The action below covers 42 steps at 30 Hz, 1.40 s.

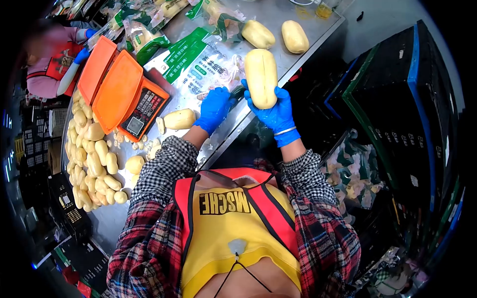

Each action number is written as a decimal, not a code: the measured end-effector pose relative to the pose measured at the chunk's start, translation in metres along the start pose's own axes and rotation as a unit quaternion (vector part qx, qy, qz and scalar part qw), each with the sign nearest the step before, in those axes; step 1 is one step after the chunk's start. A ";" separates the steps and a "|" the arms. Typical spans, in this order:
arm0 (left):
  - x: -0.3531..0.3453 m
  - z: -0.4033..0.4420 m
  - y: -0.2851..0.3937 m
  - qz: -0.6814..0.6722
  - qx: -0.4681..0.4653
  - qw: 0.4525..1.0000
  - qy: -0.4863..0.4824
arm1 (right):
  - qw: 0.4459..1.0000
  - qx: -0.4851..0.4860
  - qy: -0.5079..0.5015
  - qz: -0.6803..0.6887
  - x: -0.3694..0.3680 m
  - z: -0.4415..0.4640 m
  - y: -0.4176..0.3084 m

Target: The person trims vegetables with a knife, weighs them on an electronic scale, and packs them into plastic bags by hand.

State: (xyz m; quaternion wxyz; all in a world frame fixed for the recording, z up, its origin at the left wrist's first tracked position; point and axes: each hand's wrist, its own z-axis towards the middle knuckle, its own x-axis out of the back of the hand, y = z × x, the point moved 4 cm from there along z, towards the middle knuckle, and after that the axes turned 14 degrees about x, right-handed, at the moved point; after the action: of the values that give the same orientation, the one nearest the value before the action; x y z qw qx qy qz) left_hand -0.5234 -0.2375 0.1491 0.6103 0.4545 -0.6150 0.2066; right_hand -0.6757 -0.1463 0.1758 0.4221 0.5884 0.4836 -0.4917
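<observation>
My right hand (274, 113), in a blue glove, grips a long, pale lotus root section (261, 79) from below and holds it upright over the table edge. My left hand (214, 110), also gloved in blue, has its fingers curled near printed plastic bags (211, 69). Something dark green shows by its fingertips, but I cannot make out what it holds. Left of that hand a shorter lotus root (180, 119) lies on the metal table. Two more pieces, a lotus root (258, 34) and another lotus root (295, 37), lie towards the far corner.
An orange scale (119, 92) with a keypad stands on the left, beside a large pile of lotus roots (92, 159). Filled bags (141, 37) lie at the back. Black crates (397, 109) are stacked on the right. A co-worker (52, 64) in blue gloves is at far left.
</observation>
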 end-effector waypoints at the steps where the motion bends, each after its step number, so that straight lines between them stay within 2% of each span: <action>1: 0.003 -0.003 0.001 -0.006 0.022 1.000 0.001 | 0.999 0.016 -0.007 -0.038 -0.002 0.001 -0.001; 2: 0.007 -0.009 0.001 -0.012 0.042 0.999 0.001 | 0.997 0.033 -0.013 -0.076 -0.006 0.000 0.001; 3: 0.014 -0.015 0.003 -0.013 0.024 0.999 0.025 | 0.994 0.045 -0.025 -0.091 -0.011 0.000 -0.001; 6: 0.018 -0.010 -0.004 -0.025 0.082 0.994 0.066 | 0.969 0.035 -0.053 -0.238 0.000 0.014 -0.008; 9: 0.054 -0.002 -0.014 -0.132 0.210 0.968 -0.028 | 0.941 0.019 -0.056 -0.334 -0.029 0.018 0.013; 13: 0.082 -0.001 -0.035 -0.175 0.206 0.963 0.009 | 0.889 0.036 -0.117 -0.441 -0.059 0.028 0.056; 16: 0.089 -0.004 -0.035 -0.330 0.152 0.931 0.039 | 0.863 0.050 -0.167 -0.474 -0.078 0.040 0.069; 17: 0.085 -0.002 -0.040 -0.334 0.132 0.932 0.039 | 0.855 0.056 -0.184 -0.481 -0.082 0.044 0.074; 19: 0.080 0.001 -0.054 -0.411 0.179 0.894 -0.007 | 0.843 0.075 -0.187 -0.499 -0.077 0.049 0.078; 20: 0.089 -0.037 -0.086 -0.451 0.167 0.877 -0.017 | 0.823 0.112 -0.207 -0.517 -0.080 0.018 0.121; 21: 0.078 -0.033 -0.095 -0.470 0.154 0.868 -0.032 | 0.832 0.103 -0.197 -0.508 -0.077 0.014 0.116; 24: 0.109 -0.050 -0.087 -0.561 0.175 0.804 -0.087 | 0.831 0.091 -0.164 -0.524 -0.062 -0.002 0.109; 25: 0.110 -0.049 -0.088 -0.562 0.143 0.813 -0.059 | 0.819 0.076 -0.159 -0.546 -0.062 -0.009 0.106; 27: 0.092 -0.047 -0.102 -0.676 0.134 0.725 -0.009 | 0.793 0.039 -0.151 -0.589 -0.061 -0.020 0.119; 28: 0.105 -0.049 -0.095 -0.597 0.204 0.775 0.043 | 0.771 0.019 -0.152 -0.618 -0.053 -0.026 0.118; 30: 0.134 -0.059 -0.079 -0.496 0.141 0.835 0.191 | 0.702 0.039 -0.190 -0.685 -0.059 -0.040 0.126; 31: 0.145 -0.064 -0.072 -0.343 0.035 0.883 0.318 | 0.709 0.023 -0.153 -0.688 -0.054 -0.044 0.130; 32: 0.159 -0.079 -0.059 -0.256 -0.037 0.885 0.388 | 0.714 0.008 -0.116 -0.690 -0.050 -0.046 0.133; 33: 0.163 -0.086 -0.051 -0.188 -0.034 0.932 0.309 | 0.764 -0.036 -0.037 -0.643 -0.047 -0.048 0.135; 34: 0.180 -0.113 -0.056 -0.123 -0.034 0.965 0.230 | 0.853 -0.042 0.017 -0.520 -0.043 -0.052 0.159; 36: 0.192 -0.127 -0.051 -0.119 -0.072 0.945 0.297 | 0.940 -0.017 0.133 -0.314 -0.061 -0.055 0.169; 37: 0.175 -0.104 -0.045 -0.083 -0.022 0.959 0.271 | 0.923 0.001 0.064 -0.380 -0.061 -0.035 0.159; 38: 0.192 -0.111 -0.050 -0.077 -0.026 0.956 0.283 | 0.882 0.023 -0.008 -0.471 -0.066 -0.030 0.166; 40: 0.209 -0.121 -0.057 -0.125 -0.032 0.942 0.311 | 0.716 0.048 -0.104 -0.688 -0.075 -0.008 0.172; 41: 0.213 -0.122 -0.061 -0.107 -0.025 0.942 0.317 | 0.634 0.047 -0.153 -0.757 -0.086 -0.005 0.180; 42: 0.217 -0.121 -0.068 -0.092 -0.019 0.943 0.321 | 0.678 0.038 -0.138 -0.721 -0.089 0.000 0.191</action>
State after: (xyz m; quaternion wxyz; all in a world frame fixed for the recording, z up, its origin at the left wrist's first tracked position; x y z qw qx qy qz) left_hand -0.3656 -0.2400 0.3524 0.8000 0.4072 -0.3459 0.2730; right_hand -0.4918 -0.1936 0.2678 -0.0243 -0.0020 0.6752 -0.7372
